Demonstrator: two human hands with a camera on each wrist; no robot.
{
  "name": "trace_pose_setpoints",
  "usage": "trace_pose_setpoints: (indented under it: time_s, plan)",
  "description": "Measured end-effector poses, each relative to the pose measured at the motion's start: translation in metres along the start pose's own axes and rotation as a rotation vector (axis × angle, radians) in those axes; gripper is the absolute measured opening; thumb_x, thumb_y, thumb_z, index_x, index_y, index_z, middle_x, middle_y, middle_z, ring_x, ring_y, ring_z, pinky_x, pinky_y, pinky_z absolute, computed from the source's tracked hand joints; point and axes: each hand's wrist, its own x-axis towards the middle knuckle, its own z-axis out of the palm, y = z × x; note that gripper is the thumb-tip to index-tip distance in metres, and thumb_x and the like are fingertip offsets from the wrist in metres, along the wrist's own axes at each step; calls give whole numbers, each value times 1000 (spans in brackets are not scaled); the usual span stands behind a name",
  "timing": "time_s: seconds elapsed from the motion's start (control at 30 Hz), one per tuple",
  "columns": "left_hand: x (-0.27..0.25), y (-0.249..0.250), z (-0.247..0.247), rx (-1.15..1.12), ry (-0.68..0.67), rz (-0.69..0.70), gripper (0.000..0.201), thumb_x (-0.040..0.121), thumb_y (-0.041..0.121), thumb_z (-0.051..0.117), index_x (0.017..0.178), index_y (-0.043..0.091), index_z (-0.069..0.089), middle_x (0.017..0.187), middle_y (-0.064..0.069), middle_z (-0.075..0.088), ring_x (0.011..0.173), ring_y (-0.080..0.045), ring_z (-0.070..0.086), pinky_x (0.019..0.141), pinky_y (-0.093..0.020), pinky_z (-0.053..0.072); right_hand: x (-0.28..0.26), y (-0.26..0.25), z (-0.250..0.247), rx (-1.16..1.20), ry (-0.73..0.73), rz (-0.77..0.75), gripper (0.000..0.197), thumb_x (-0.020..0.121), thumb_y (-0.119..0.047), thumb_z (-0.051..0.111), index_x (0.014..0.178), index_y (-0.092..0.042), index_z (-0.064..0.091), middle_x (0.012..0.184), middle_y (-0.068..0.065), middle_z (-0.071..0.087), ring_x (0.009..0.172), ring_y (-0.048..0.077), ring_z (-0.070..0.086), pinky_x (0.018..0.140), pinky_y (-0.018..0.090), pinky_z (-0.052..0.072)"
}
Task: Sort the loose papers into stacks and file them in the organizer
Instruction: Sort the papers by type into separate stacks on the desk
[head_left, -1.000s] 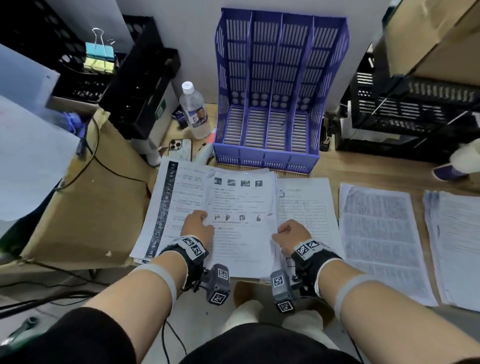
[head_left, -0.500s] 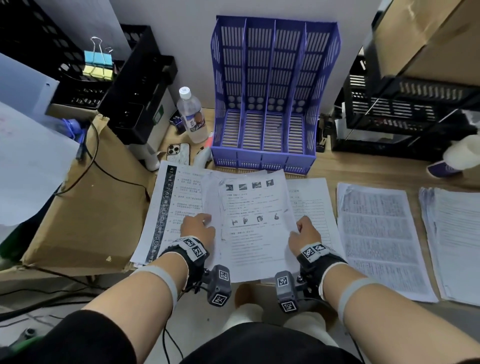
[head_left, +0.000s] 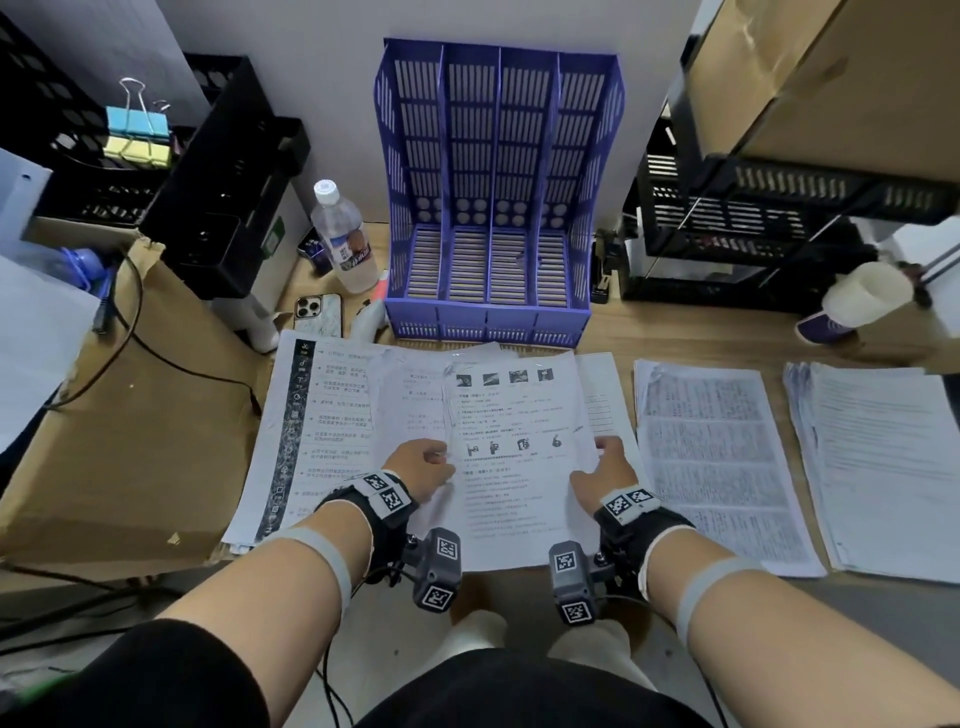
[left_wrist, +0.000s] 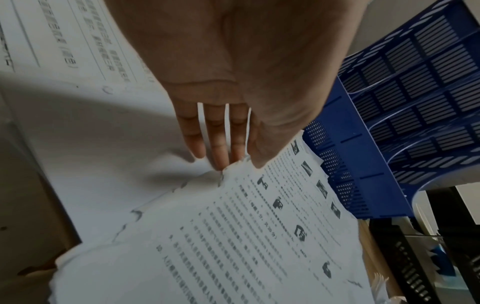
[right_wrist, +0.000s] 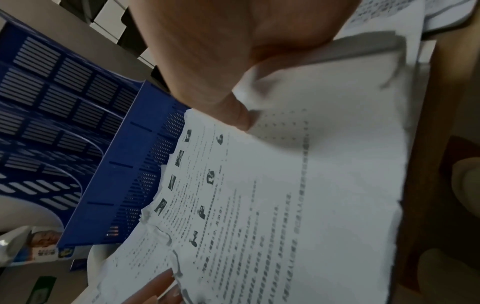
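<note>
Both hands are on the same bundle of printed sheets (head_left: 519, 457), right in front of the purple file organizer (head_left: 498, 208). Left hand (head_left: 421, 465) pinches its left edge, thumb on top with fingers underneath, and right hand (head_left: 605, 470) grips the right edge likewise. Two more paper stacks (head_left: 722, 467) lie off to the right.

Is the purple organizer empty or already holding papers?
Empty: all four slots of the organizer show bare slatted floors, and no paper stands in any.

head view looks steeply down from above the desk; both wrist views sit close under the palms, facing forward; all share the printed sheet (head_left: 519, 457) and blue organizer (head_left: 493, 208).
</note>
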Motion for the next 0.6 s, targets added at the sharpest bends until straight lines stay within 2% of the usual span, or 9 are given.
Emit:
trace_pose_setpoints:
  time_s: [0.13,0.23,0.27,0.3,0.37,0.43,0.5,0.53,0.6]
  plan:
    - [1,6,7,-17,-42,-4,46,91,11,59,136,8,52,110,-10,64,103,-29,67,73,-34,55,0,10,-17,-44,-38,-39,33,88,-8,41,120,-13,52,120,10,60,97,27,55,88,31,46]
    - [3,15,17,19,-49,3,54,89,17,63,140,8,48,123,-13,64,109,-29,65,95,-41,54,-2,17,-27,-11,-23,-15,42,89,-7,41,131,-10,47,128,11,56,107,29,55,90,30,44]
    - [4,19,22,28,-52,9,57,88,20,65,141,8,46,128,-13,61,111,-29,63,98,-42,52,-3,19,-31,14,-14,-18,46,90,-6,40,135,-11,45,131,11,55,110,30,55,91,30,44]
    - [5,25,26,33,-56,12,58,88,22,66,141,8,45,132,-13,58,112,-30,63,97,-42,53,-5,21,-36,47,-10,-18,48,90,-4,40,138,-12,44,131,11,54,111,30,55,91,30,43]
    - [6,37,37,52,-84,39,55,86,25,68,136,10,50,129,-12,60,103,-32,65,84,-40,58,-8,27,-49,115,5,-36,46,90,-1,37,134,-12,48,125,12,58,103,28,55,89,31,44]
    - [8,51,52,65,-127,72,44,86,27,69,124,9,58,112,-11,65,87,-30,67,73,-39,57,-9,37,-65,158,43,-40,42,89,1,37,126,-12,53,117,13,62,100,28,57,88,33,46]
    - [9,65,72,69,-140,105,21,85,23,69,101,9,66,89,-8,64,77,-27,62,79,-42,59,-7,53,-83,174,97,-19,42,88,0,38,125,-15,54,116,10,63,99,27,58,88,32,47]
    - [9,74,84,64,-148,115,7,82,20,69,86,14,69,80,-8,62,77,-27,61,84,-47,58,-6,62,-94,180,130,-6,43,88,-1,39,125,-15,55,116,9,64,99,26,57,88,31,47]
    - [9,90,108,41,-185,106,18,73,22,69,56,24,62,70,-9,60,76,-30,61,85,-57,56,-5,81,-116,182,187,22,39,88,0,40,121,-12,58,114,10,64,97,25,56,86,28,45]
